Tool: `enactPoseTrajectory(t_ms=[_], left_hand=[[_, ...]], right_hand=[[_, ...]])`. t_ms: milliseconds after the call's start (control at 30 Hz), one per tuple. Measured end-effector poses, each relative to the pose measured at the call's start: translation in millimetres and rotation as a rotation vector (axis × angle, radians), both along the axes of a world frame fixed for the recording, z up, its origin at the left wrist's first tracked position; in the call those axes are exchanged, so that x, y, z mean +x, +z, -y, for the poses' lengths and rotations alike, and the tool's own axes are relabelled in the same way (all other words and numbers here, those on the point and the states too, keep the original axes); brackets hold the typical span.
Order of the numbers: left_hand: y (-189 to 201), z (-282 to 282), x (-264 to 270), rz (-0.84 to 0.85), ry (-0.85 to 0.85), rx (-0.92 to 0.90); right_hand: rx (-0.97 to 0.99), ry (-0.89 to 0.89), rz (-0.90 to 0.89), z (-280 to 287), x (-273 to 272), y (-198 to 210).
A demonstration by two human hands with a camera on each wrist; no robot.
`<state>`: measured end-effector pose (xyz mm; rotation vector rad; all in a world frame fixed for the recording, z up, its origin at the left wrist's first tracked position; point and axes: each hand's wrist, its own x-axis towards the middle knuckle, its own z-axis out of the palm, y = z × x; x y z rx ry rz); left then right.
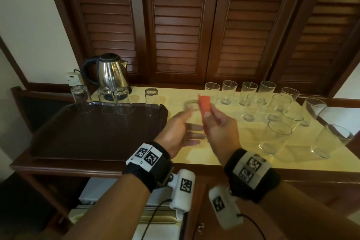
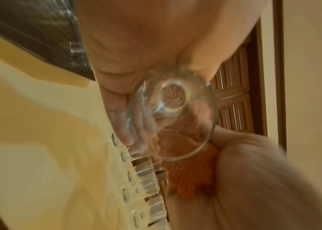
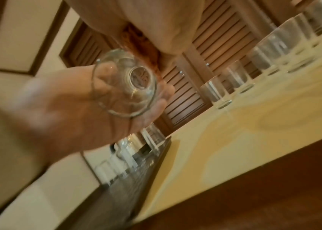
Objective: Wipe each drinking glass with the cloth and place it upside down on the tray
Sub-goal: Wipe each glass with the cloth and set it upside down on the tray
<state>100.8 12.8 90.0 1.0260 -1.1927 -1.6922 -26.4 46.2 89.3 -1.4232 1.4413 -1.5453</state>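
Observation:
My left hand (image 1: 190, 125) holds a clear drinking glass (image 1: 191, 115) on its side above the counter, base pointing away from me, fingers curled round its wall. In the left wrist view the glass (image 2: 171, 112) shows its open mouth. My right hand (image 1: 209, 115) pinches an orange cloth (image 1: 204, 106) just right of the glass; whether it touches is unclear. The cloth (image 2: 191, 171) shows through and behind the glass. The dark brown tray (image 1: 87, 132) lies to the left, with several glasses (image 1: 122, 101) upside down along its far edge.
Several upright glasses (image 1: 276, 136) stand on the cream counter (image 1: 224, 154) to the right, some near its front edge. A steel kettle (image 1: 109, 72) stands behind the tray. Louvred wooden doors (image 1: 175, 25) close off the back. The tray's near half is bare.

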Motion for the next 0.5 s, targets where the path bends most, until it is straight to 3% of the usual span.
enactPoseTrajectory(t_ms=[67,133,200,300,400,500], left_hand=[[-4.2,0.0,-2.3,0.022,0.013,-0.039],[-3.5,4.9,-0.3,-0.028,0.113,-0.062],[-1.8,5.6,3.0,-0.065,0.107,-0.027],[-1.4,2.3,0.8,-0.027,0.042,-0.086],[1.3,7.9,1.8,-0.047,0.201,-0.131],[4.2,4.6,1.9,-0.019,0.094,-0.057]], right_hand=[[0.026,-0.047,0.062,8.1,-5.4,-0.6],[0.014,0.024,-0.068,-1.1,2.6,-2.5],[0.006,0.038,-0.121,-6.5,4.5,-6.4],[0.016,-0.028,0.019,5.7,-6.9,-4.8],[-0.029,0.042,-0.151,-7.3,4.6,-6.0],[-0.045,0.012,-0.167,-0.8,-0.3,-8.4]])
